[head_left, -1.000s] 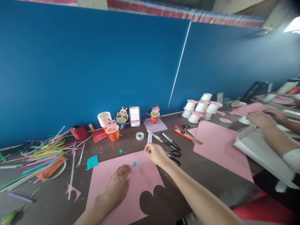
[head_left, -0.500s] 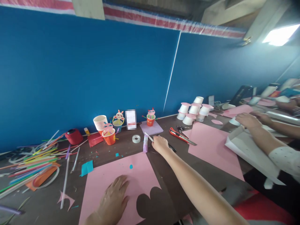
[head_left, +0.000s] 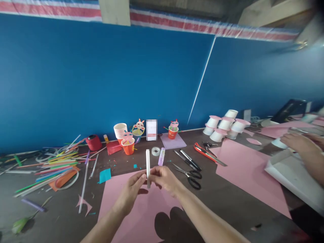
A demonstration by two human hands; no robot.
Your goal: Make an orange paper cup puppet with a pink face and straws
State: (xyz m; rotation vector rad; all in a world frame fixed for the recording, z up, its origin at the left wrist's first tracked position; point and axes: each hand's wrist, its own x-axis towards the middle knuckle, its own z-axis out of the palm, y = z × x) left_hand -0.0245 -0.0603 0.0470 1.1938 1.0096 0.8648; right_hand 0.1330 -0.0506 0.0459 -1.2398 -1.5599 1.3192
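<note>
Over the pink paper sheet, both hands meet around a slim white pen-like stick that stands nearly upright, its lower end greyish. My right hand pinches it from the right. From the left, the thumb and fingers of my left hand close on its lower part. Just beyond my right hand lies a purple glue stick. Black-handled scissors and black pens rest to the right of it. A cut-out curve in the pink sheet shows the dark table.
Straws lie heaped at left near a red spool. Decorated paper cups and a tape roll stand toward the blue wall. An orange utility knife lies right, before stacked white cups. A co-worker's hands handle white paper.
My right hand has come back from beside the glue stick with the white stick. My left hand has risen off the pink sheet to meet it. The view has shifted, uncovering the scissors.
</note>
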